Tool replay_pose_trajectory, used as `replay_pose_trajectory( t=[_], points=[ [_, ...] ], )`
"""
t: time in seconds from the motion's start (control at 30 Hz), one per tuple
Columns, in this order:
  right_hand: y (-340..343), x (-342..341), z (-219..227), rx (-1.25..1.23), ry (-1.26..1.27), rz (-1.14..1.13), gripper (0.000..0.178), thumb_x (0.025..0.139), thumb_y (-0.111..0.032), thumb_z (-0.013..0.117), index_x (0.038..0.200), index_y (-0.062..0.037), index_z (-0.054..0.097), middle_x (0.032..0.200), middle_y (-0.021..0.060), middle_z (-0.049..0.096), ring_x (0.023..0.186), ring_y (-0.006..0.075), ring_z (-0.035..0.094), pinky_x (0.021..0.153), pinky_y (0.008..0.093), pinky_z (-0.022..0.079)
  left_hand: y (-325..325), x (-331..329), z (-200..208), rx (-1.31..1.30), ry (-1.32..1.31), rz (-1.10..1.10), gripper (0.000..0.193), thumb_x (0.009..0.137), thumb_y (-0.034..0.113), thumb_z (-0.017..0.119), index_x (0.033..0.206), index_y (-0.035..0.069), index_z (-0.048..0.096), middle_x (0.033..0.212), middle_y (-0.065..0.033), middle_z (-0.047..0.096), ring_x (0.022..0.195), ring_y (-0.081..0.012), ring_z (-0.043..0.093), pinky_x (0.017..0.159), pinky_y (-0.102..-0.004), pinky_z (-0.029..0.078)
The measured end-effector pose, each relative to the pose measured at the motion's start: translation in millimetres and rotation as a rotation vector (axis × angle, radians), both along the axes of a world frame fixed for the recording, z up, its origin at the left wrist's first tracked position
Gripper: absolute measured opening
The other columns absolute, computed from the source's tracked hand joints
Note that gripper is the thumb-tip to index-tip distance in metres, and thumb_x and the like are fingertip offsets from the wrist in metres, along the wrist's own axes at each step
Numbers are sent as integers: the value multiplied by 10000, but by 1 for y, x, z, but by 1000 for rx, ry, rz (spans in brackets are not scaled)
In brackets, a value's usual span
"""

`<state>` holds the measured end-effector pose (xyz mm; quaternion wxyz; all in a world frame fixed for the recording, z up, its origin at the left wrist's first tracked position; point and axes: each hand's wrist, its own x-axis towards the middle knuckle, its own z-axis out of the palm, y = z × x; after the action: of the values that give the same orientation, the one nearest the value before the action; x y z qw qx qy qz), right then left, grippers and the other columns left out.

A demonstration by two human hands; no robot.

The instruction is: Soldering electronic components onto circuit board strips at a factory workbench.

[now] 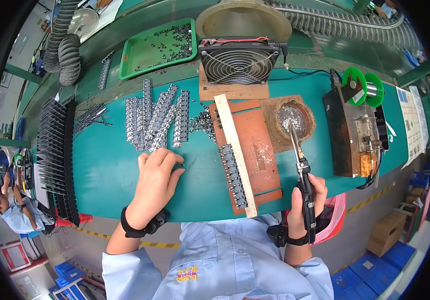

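Note:
My right hand is wrapped round a soldering iron. The iron's tip reaches into a round brown pot with silvery bits in it. Over the green mat, my left hand is closed, thumb and forefinger drawn together; whether something tiny is between them I cannot make out. Just beyond its fingertips lie several circuit board strips. Between my hands, a strip of small boards rests along a pale wooden bar on a reddish-brown board. Loose small black components lie in a heap beside that board.
A black fan stands at the back, left of a solder wire dispenser with green spools. The green tray holds small components. A black rack of strips stands left. A co-worker sits farther left.

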<state>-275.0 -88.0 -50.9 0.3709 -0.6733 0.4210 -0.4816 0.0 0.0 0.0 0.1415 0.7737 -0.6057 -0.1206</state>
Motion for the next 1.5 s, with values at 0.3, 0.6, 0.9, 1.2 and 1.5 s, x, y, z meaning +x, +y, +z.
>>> replay_pose_trajectory(
  t=[0.3,0.6,0.9,1.2,1.5],
  points=[
    [1,-3,1,5,14,-19,331,768,-64,563,1078,-22,457,963,83,449,825,142,457,767,259,376,16,-29,6,18,567,-50,98,775,-26,569,857,24,551,890,-55,571,787,-182,552,710,-294,411],
    [-2,-2,-2,-19,-13,15,392,741,-40,624,1097,-18,459,966,123,470,800,170,481,733,274,407,5,-62,-18,101,1600,288,172,826,-8,554,983,20,490,886,-32,555,802,-91,543,671,-224,445],
    [-2,-4,-1,-26,5,13,391,751,-60,630,1101,-17,461,971,127,475,796,167,490,731,274,412,-2,-62,-20,92,1622,263,252,834,-15,547,1057,22,435,868,-29,564,782,-73,531,682,-210,439],
    [-4,-4,-2,-56,-1,21,386,751,-63,635,1091,-12,461,968,125,486,795,169,505,725,274,421,-6,-63,-17,109,1601,295,265,801,-5,588,1020,34,445,826,-15,539,711,-87,539,643,-214,453],
    [-5,-5,-2,-66,12,33,386,754,-61,634,1094,-15,456,965,129,494,799,174,512,721,277,428,-5,-60,-21,127,1619,254,183,842,6,548,1003,21,462,845,-26,564,729,-71,527,654,-199,429]
  ],
)
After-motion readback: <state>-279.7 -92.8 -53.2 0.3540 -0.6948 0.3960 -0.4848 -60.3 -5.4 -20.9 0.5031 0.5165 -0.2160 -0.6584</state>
